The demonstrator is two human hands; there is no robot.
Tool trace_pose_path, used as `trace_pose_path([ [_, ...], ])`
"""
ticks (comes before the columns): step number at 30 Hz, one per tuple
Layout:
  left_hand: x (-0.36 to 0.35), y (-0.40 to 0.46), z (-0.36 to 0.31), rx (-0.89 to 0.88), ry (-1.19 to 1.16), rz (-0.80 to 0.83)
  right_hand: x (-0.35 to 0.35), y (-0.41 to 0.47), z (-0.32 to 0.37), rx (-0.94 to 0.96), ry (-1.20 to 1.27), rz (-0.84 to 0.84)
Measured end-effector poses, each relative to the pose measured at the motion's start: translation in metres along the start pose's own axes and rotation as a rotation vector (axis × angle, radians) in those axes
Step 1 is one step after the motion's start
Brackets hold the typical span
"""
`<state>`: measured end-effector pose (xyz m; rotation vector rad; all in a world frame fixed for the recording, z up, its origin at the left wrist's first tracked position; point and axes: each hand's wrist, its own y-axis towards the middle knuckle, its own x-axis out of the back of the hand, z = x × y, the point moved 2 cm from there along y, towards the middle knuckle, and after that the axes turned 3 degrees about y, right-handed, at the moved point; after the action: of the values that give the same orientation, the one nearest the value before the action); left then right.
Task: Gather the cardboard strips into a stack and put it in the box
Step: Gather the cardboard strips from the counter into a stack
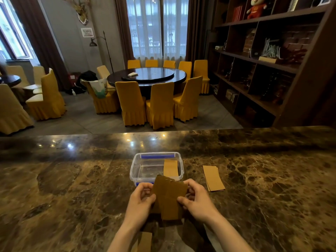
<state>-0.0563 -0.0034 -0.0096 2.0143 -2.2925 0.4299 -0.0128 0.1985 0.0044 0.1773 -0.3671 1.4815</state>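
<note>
Both hands hold a fanned bunch of cardboard strips (169,197) upright near the table's (72,188) near edge, left hand (140,200) and right hand (195,199) pinching opposite sides, likely to square them. The box (135,166) sits just behind; a strip pile (213,178) lies right of it.

box (133,165) mouth open, strip (170,168) at right wall | counter (72,179) left bare | right: loose strips (213,178)

One box (156,169), one strip inside (170,168), two hands; held strips uncountable.
</note>
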Motion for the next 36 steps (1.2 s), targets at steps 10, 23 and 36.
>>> trace_pose_path([
  [10,-0.018,-0.002,-0.003,0.003,-0.032,0.169,-0.002,0.002,-0.001,-0.023,0.067,-0.025],
  [23,0.033,-0.012,0.003,0.15,0.923,0.362,-0.011,0.007,-0.008,-0.044,-0.006,-0.044],
  [36,0.032,-0.017,0.017,0.053,1.105,0.414,-0.014,0.005,-0.006,-0.061,-0.015,-0.031],
])
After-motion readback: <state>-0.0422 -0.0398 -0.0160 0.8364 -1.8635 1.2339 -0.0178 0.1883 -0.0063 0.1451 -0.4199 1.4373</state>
